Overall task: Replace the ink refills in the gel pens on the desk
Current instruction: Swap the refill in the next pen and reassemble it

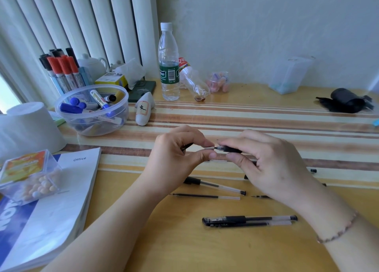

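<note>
- While the left hand [176, 148] pinches a small metal pen tip [209, 148], the right hand [266, 161] grips the black pen barrel [229, 149], fingers curled round it, both just above the bench [184, 247].
- Loose refill [205, 196] lies below the hands, beside another gel pen [215, 185].
- Capped pen [249, 219] lies nearer the camera.
- Clear tub of markers [92, 109] sits far left.

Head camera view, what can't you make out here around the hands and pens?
- Pen barrel: hidden by right hand.
- Tip piece: too small to tell if threaded on; left hand fingers cover it.
- Pens behind the right hand: mostly hidden.
- Book: cut off by the left edge.
</note>
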Demonstrator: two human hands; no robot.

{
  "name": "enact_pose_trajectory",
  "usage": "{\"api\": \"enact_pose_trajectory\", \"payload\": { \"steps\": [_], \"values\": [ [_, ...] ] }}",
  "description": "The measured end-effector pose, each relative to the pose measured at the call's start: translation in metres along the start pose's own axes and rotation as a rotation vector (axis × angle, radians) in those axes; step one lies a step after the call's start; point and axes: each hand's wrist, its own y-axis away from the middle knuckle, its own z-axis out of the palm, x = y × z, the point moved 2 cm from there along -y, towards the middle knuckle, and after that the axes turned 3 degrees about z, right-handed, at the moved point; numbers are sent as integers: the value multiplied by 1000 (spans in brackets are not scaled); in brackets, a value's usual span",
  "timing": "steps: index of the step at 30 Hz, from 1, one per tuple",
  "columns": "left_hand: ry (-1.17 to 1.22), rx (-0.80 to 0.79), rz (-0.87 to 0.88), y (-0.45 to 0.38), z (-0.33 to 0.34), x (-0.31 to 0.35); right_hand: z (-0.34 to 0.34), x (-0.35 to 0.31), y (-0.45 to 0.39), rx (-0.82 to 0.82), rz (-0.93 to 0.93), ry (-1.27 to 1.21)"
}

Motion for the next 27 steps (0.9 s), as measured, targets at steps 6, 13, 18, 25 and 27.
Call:
{"api": "enact_pose_trajectory", "payload": {
  "steps": [6,13,18,25,27],
  "values": [
    [-39,3,18,1,1,-5,-3,-7,1,59,12,22],
    [-6,3,14,0,2,-5,-3,-4,1,30,35,9],
    [-18,-32,13,1,3,-4,-1,-5,1,16,2,20],
    [-44,-23,25,0,2,-5,0,-4,2,-36,100,-54],
    [-39,-21,21,1,2,-5,0,-3,2,-27,126,-68]
  ]
}}
